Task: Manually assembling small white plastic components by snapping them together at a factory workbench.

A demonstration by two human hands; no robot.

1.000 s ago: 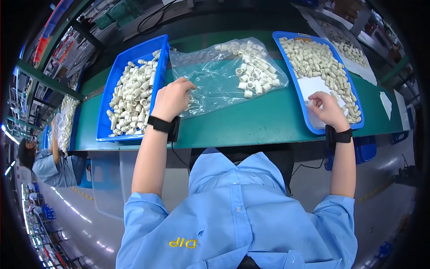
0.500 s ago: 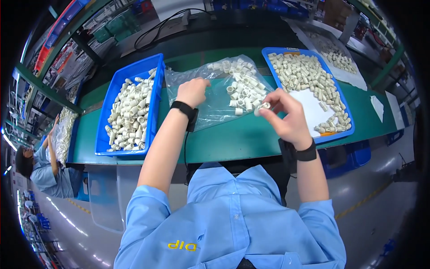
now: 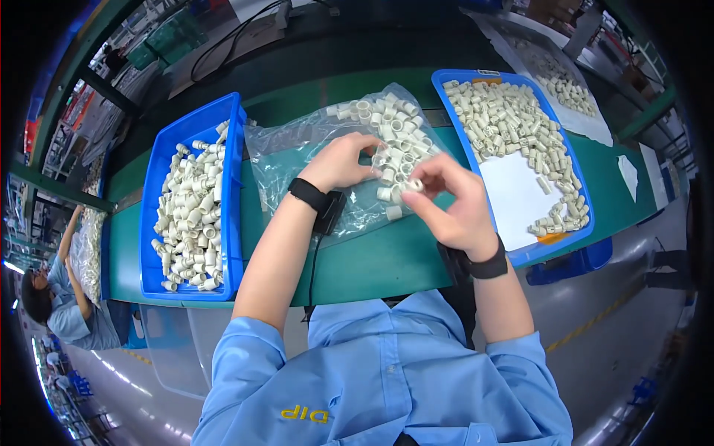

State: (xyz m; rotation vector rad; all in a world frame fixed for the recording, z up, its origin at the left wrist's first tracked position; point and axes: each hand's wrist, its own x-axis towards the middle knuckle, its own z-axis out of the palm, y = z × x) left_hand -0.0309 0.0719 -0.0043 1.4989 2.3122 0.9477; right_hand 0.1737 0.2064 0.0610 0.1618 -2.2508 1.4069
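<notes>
My right hand (image 3: 454, 204) pinches a small white plastic cap (image 3: 413, 185) between thumb and fingertips, above the near edge of a clear plastic bag (image 3: 286, 167). A heap of loose white caps (image 3: 405, 145) lies on that bag. At the left side of this heap is my left hand (image 3: 346, 161), thumb and forefinger curved and apart, with a gap between them. To the left stands a deep blue bin (image 3: 232, 186) of white fittings (image 3: 195, 212). On the right lies a shallower blue tray (image 3: 491, 209) holding rows of similar fittings (image 3: 506, 123) and a white sheet.
The green work table (image 3: 357, 271) runs beneath everything. More parts lie on a pale sheet (image 3: 595, 126) at the far right. A black cable (image 3: 236, 33) crosses the back. At far left a co-worker (image 3: 71, 297) reaches over another bag of parts.
My left hand has moved right, to the heap, its fingers parting. The right hand has drawn slightly left with its cap. The view has shifted, so the bins appear moved.
</notes>
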